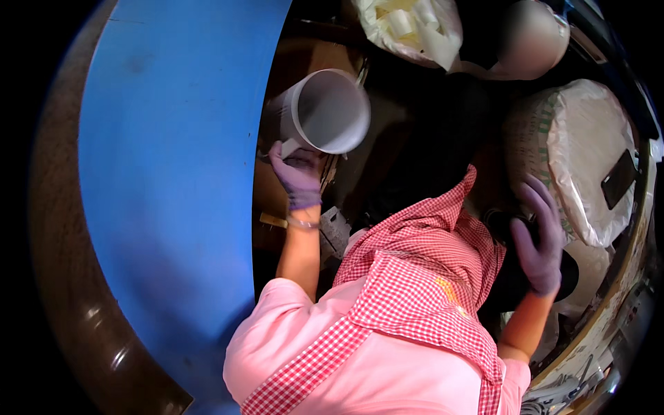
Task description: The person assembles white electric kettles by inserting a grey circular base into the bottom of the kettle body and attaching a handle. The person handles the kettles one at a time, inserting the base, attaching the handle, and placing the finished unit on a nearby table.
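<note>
A white bucket (335, 111) is tilted with its round mouth facing me, just right of the blue table. My left hand (301, 176), in a purple glove, is closed at the bucket's lower side, where a small white piece shows by the thumb. Some of its fingers are hidden in shadow. My right hand (543, 238), also gloved in purple, is raised on the right with fingers stretched and nothing in them. It is nearest to a large round bundle (588, 145) wrapped in clear plastic.
A blue tabletop (173, 173) fills the left side. A dark phone (619, 180) lies on the wrapped bundle. At the top stands a plastic-lined container (408, 28) with pale pieces inside. A blurred pale round shape (532, 41) is at the upper right. Cables (567, 391) lie at the lower right.
</note>
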{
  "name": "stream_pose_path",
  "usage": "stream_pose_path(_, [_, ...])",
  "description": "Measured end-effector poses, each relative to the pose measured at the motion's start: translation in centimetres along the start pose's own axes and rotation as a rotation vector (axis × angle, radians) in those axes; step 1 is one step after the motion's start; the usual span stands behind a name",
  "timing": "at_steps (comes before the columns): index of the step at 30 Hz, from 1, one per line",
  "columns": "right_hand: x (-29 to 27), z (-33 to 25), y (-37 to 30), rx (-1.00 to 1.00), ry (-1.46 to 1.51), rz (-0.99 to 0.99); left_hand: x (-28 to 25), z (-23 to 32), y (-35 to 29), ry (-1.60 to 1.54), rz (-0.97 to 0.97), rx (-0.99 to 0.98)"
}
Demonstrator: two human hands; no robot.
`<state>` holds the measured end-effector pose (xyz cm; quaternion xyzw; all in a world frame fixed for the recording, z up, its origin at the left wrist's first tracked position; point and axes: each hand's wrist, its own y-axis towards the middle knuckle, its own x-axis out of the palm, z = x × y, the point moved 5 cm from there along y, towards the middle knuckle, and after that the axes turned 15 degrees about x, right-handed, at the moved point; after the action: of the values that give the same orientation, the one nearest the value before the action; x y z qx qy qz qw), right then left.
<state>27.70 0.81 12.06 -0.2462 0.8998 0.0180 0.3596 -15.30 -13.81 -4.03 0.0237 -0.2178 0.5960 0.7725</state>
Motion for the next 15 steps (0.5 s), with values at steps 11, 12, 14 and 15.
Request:
stream_pose_path(11, [-0.3, 11.7, -4.7, 0.111, 0.001, 0.198, 20.8, 2.3, -12.9, -0.069, -1.096, 0.184])
stream_pose_path(12, [0.7, 13.5, -5.6, 0.150, -0.044, 0.105, 23.5, 1.9, -13.7, -0.162, -1.253, 0.083])
stream_pose_path(14, [2.2, 15.9, -7.8, 0.236, -0.122, -0.014, 27.1, 0.8, -16.8, -0.370, -1.468, -0.250])
stream_pose_path(15, [2.4, 17.2, -8.8, 0.273, -0.167, -0.056, 30.4, 2.3, -20.9, -0.428, -1.623, -0.203])
